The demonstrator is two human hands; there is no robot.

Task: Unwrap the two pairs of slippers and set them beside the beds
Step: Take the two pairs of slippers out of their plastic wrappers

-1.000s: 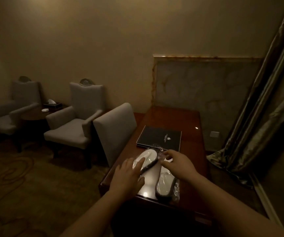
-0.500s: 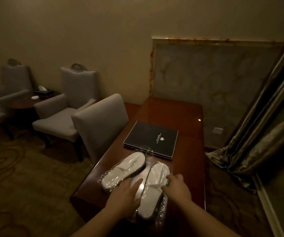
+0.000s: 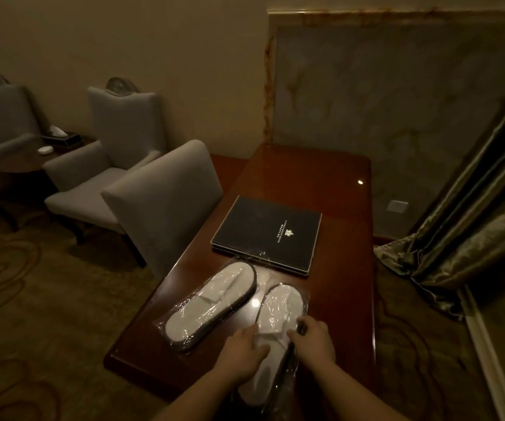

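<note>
Gripping wrapped slippers [image 3: 282, 308] on counter [image 3: 321, 168] with left hand [image 3: 242, 351] and, seemingly, right hand [image 3: 315, 340]; second pack [image 3: 211, 305] at ten o'clock.

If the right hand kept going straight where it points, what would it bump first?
Likely the black folder, past the wrapped slippers that the right hand grips; depth is unclear.

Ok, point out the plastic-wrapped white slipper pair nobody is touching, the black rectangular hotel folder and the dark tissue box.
Untouched plastic-wrapped white slipper pair [image 3: 211, 305]: head view, on the white fabric.
Black rectangular hotel folder [image 3: 267, 232]: head view, middle of its cover.
Dark tissue box [image 3: 61, 139]: head view, on its front side.
</note>
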